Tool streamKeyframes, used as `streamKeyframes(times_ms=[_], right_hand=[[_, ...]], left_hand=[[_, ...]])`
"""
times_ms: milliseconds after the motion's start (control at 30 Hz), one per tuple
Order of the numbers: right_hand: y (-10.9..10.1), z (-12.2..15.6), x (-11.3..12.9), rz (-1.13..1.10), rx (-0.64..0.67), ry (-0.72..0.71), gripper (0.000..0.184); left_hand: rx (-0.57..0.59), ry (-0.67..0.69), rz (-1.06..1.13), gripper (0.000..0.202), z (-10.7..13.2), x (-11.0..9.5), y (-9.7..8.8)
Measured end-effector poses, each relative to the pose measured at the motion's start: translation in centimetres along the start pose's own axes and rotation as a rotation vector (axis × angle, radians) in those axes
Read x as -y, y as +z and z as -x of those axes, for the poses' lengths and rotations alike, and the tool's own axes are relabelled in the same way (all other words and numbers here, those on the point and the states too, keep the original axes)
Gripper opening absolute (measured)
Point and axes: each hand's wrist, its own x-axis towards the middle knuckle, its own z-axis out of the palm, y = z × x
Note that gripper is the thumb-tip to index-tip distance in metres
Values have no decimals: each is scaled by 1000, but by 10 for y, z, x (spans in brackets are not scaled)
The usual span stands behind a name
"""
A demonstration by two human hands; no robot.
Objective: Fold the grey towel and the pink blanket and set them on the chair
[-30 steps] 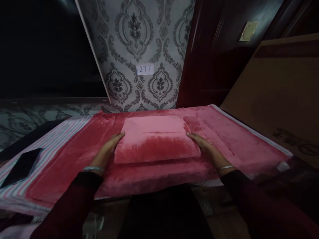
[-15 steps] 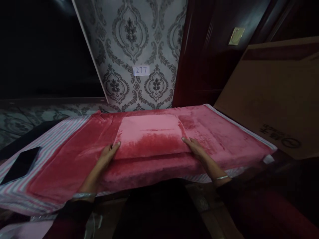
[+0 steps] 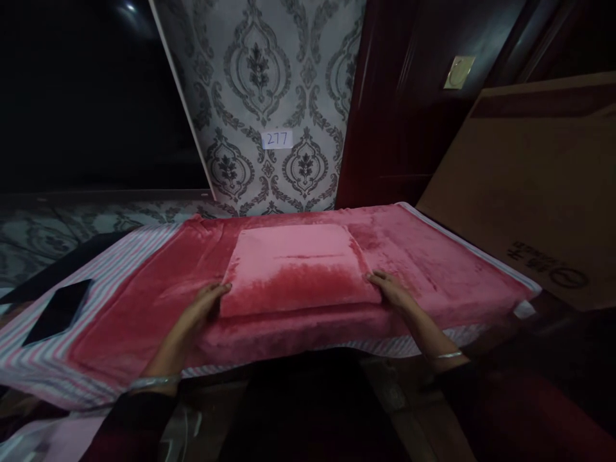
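Note:
A folded square of plush cloth (image 3: 298, 256), light pink towards the back and deeper red in front, lies flat on a red-pink plush blanket (image 3: 433, 256). My left hand (image 3: 210, 298) is at its left front edge, the thumb along the border and the other fingers mostly hidden below. At the opposite side, my right hand (image 3: 387, 287) pinches the right edge, thumb near the top surface and fingers curled at the border. Both hands seem closed on the cloth's sides.
A dark phone (image 3: 58, 311) lies on the blanket's striped border at left. A large dark screen (image 3: 96, 102) stands behind. At right leans a big cardboard box (image 3: 539, 186). A paper marked 277 (image 3: 277, 139) is on the patterned wall.
My right hand has moved outward and slightly down along the right edge. My left hand has shifted slightly down. The view has shifted a little.

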Motion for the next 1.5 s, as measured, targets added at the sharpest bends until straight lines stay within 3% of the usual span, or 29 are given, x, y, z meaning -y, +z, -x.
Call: streamKeyframes(times_ms=[133, 167, 233, 333, 433, 567, 667, 967, 1500], right_hand=[[11, -23, 20, 359, -201, -358, 47], [21, -30, 30, 466, -192, -415, 51], [47, -42, 50, 686, -124, -468, 61], [86, -51, 70, 975, -47, -453, 70], [109, -50, 66, 1161, -15, -400, 67], [112, -45, 40, 1231, -15, -399, 66], [110, -45, 29, 1235, -24, -419, 67], [111, -48, 31, 1383, -23, -393, 69], [113, -42, 41, 1366, 3, -326, 68]], left_hand=[[-170, 357, -251, 39, -18, -30, 17], [-156, 451, -345, 42, -22, -42, 28], [-12, 560, -592, 53, -29, -65, 56], [148, 579, -960, 68, -32, -85, 94], [207, 488, -1187, 72, -32, -78, 110], [183, 412, -1236, 73, -33, -52, 106], [177, 412, -1265, 74, -34, -43, 104], [187, 357, -1362, 74, -31, -48, 109], [169, 358, -1331, 74, -29, -49, 107]])
